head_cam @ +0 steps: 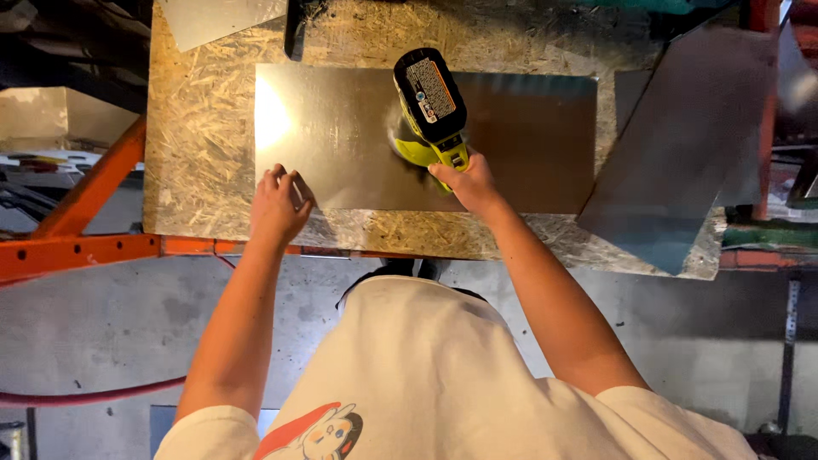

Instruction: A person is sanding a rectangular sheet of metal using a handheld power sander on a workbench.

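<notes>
A shiny rectangular metal sheet [528, 145] lies flat on a chipboard worktop [200, 128]. My right hand [464, 181] grips the handle of a yellow-green cordless power tool [430, 106] with a black battery pack on top; its head rests on the sheet near the middle. My left hand [277, 204] presses down on the sheet's near left corner with fingers curled. The tool's working end is hidden under its body.
A second, darker metal sheet [682, 153] lies tilted over the worktop's right end. Another sheet corner [217, 19] shows at the top left. An orange steel frame [85, 230] carries the worktop; below is a grey concrete floor with a red hose [77, 396].
</notes>
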